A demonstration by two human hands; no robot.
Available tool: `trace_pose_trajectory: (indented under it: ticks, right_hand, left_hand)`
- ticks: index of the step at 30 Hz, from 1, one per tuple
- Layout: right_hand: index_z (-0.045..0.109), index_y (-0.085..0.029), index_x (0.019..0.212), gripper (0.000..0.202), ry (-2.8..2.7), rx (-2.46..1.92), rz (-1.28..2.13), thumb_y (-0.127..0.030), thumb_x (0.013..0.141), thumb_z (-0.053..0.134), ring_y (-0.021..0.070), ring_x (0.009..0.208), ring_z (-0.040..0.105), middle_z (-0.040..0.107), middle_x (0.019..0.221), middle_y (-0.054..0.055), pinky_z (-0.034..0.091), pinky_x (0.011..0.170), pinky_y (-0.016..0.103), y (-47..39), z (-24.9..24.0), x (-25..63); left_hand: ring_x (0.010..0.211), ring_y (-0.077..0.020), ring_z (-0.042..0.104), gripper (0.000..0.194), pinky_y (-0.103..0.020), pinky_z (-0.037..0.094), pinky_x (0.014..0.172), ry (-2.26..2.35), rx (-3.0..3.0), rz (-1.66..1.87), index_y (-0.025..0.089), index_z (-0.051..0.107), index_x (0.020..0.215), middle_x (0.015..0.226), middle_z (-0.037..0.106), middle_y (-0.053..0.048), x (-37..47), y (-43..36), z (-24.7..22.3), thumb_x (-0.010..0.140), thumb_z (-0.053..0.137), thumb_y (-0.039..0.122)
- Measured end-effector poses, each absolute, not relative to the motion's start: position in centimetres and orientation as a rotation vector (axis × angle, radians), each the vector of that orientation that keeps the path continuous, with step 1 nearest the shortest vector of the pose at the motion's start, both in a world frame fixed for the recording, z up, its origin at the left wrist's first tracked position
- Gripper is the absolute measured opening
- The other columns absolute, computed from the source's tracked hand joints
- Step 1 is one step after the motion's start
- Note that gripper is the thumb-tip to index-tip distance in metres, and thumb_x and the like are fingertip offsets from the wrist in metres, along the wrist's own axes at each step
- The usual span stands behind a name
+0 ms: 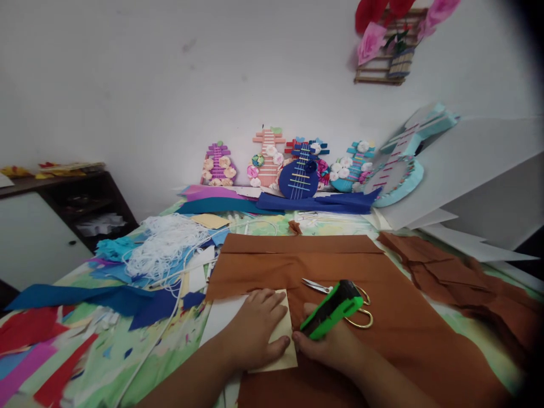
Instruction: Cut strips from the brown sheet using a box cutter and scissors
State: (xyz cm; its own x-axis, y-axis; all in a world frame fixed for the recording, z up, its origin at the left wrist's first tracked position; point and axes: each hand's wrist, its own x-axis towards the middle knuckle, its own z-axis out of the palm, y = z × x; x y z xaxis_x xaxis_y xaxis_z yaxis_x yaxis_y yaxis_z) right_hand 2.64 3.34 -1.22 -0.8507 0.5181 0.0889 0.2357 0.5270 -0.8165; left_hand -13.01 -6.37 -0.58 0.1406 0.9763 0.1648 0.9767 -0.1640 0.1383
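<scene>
My left hand lies flat with its fingers stretched out, pressing on a pale yellow card. Beneath the card are a white sheet and a large brown sheet with creases. In my right hand is a green and black utility knife, its body slanting up to the right. The hand rests beside the card's right edge; the blade tip is hidden. Just behind the knife, scissors with gold handles lie on the brown sheet, partly covered.
A heap of white cord and coloured scraps spread over the left side. Crumpled brown material lies at the right. Several paper lutes, one dark blue, stand along the wall, with a larger light-blue instrument leaning right.
</scene>
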Motion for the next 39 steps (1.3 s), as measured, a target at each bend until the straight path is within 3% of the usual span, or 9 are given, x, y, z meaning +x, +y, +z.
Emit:
trace_pose_trajectory:
  ticks: [6, 29, 39]
  right_hand:
    - [0.034, -0.019, 0.058, 0.025, -2.390, -0.581, 1.383, -0.028, 0.064, 0.056, 0.0078, 0.050, 0.035, 0.036, 0.053, -0.006, 0.028, 0.045, 0.019, 3.6, -0.8, 2.6]
    - [0.034, -0.019, 0.058, 0.036, -2.279, -0.639, 1.413, -0.038, 0.057, 0.066, 0.0092, 0.053, 0.035, 0.037, 0.055, -0.005, 0.027, 0.048, 0.022, 3.8, -1.2, 2.4]
    - [0.031, -0.019, 0.057, 0.057, -2.058, -0.475, 1.667, -0.068, 0.051, 0.058, 0.0071, 0.051, 0.027, 0.028, 0.054, -0.006, 0.021, 0.045, 0.021, 5.2, -2.2, 2.5]
  left_hand:
    - [0.109, -0.0270, 0.037, 0.036, -0.042, 0.027, 0.091, -2.024, -2.404, -0.331, 0.020, 0.050, 0.105, 0.125, 0.042, -0.007, -13.0, -6.4, -0.2, 0.075, 0.049, 0.040]
    - [0.108, -0.0274, 0.038, 0.033, -0.043, 0.028, 0.090, -2.006, -2.371, -0.345, 0.020, 0.052, 0.103, 0.124, 0.043, -0.007, -13.0, -6.5, -0.6, 0.078, 0.047, 0.041]
    - [0.110, -0.0277, 0.036, 0.040, -0.043, 0.027, 0.091, -2.045, -2.410, -0.276, 0.020, 0.049, 0.109, 0.126, 0.041, -0.007, -13.1, -6.5, -0.5, 0.074, 0.052, 0.039]
